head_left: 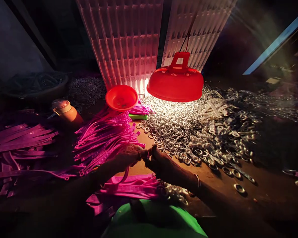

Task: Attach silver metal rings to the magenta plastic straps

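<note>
A pink strap is pinched between left hand and right hand under a red lamp.
Both hands are closed narrowly on its end beside the metal rings; in such dim light a small ring could be fumbled and lost.

Pink straps left of centre by my fingers, silver rings heaped right, red lamp shade above, red bowl, green strip, white ribbed crates at top

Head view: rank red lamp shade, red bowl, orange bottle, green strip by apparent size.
1. red lamp shade, but it hangs nearer the camera, so its true lead is unsure.
2. red bowl.
3. orange bottle, half in shadow, close to the bowl.
4. green strip, smallest, partly covered.
</note>
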`<state>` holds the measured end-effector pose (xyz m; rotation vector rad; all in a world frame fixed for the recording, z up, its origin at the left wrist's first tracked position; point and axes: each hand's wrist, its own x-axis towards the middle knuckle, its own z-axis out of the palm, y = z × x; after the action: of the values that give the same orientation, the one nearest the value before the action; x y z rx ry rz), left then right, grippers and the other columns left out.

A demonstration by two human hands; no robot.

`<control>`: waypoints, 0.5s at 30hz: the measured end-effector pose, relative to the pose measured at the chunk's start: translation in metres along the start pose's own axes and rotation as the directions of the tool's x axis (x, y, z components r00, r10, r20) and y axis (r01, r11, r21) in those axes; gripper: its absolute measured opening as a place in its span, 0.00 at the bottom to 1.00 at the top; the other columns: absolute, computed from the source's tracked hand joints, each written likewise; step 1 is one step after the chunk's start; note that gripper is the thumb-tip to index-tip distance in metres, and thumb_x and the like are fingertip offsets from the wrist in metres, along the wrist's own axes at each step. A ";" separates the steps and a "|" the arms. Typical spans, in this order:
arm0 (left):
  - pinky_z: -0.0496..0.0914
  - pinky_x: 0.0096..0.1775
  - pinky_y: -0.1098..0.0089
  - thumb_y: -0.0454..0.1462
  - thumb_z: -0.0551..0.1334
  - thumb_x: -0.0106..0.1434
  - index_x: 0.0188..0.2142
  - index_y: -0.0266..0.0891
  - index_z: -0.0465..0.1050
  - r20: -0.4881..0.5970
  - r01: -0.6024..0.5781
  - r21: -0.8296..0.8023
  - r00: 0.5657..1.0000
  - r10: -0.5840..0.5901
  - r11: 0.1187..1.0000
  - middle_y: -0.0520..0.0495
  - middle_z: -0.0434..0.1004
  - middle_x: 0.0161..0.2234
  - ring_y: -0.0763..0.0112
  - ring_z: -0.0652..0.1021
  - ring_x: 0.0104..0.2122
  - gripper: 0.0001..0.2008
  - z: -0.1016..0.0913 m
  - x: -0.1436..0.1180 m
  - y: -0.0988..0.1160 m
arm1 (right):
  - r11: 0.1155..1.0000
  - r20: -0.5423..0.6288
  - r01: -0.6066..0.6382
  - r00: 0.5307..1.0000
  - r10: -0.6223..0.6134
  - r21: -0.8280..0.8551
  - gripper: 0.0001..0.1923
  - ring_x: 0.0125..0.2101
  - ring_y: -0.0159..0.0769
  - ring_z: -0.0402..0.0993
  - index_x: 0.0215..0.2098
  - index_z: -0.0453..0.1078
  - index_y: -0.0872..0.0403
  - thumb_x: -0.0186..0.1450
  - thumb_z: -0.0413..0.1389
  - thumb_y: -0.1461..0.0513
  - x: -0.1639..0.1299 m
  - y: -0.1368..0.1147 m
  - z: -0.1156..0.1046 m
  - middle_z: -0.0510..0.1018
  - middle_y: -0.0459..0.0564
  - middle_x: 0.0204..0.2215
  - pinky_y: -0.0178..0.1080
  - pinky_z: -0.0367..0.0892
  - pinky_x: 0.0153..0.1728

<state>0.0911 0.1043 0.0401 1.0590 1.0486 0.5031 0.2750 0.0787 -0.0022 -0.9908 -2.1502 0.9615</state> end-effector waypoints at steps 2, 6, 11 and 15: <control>0.45 0.17 0.74 0.52 0.67 0.47 0.22 0.34 0.71 0.068 0.022 0.116 0.997 -0.030 0.993 0.57 0.57 0.14 0.82 0.54 0.14 0.22 0.005 -0.014 0.007 | 0.995 0.015 -0.030 0.999 0.032 -0.091 0.15 0.19 0.26 0.58 0.50 0.60 0.55 0.66 0.51 0.60 -0.022 -0.017 0.003 0.70 0.44 0.22 0.30 0.50 0.20; 0.49 0.19 0.74 0.55 0.62 0.54 0.24 0.33 0.74 0.217 -0.004 0.182 0.976 -0.036 0.983 0.54 0.60 0.17 0.81 0.56 0.18 0.25 0.018 -0.037 -0.008 | 0.963 -0.039 -0.096 0.995 0.089 -0.253 0.12 0.22 0.31 0.62 0.45 0.61 0.53 0.64 0.53 0.59 -0.062 -0.037 0.016 0.73 0.49 0.26 0.34 0.50 0.22; 0.57 0.22 0.75 0.58 0.61 0.54 0.26 0.33 0.71 0.289 0.056 0.083 0.954 -0.077 0.995 0.53 0.63 0.21 0.78 0.63 0.20 0.27 0.034 -0.054 -0.042 | 0.965 -0.031 -0.075 0.997 0.069 -0.252 0.17 0.19 0.33 0.62 0.47 0.58 0.53 0.61 0.54 0.59 -0.088 -0.038 0.029 0.74 0.49 0.25 0.36 0.49 0.21; 0.61 0.27 0.74 0.55 0.61 0.57 0.28 0.32 0.73 0.205 0.000 -0.038 0.979 0.008 0.999 0.49 0.68 0.23 0.76 0.66 0.23 0.25 0.044 -0.060 -0.055 | 0.975 -0.054 -0.219 0.975 0.217 -0.030 0.16 0.21 0.31 0.63 0.48 0.59 0.52 0.62 0.54 0.58 -0.092 -0.035 0.035 0.74 0.47 0.26 0.34 0.53 0.21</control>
<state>0.0954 0.0139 0.0225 1.0561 0.8517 0.4059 0.2872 -0.0242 -0.0125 -1.2760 -2.0540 0.9907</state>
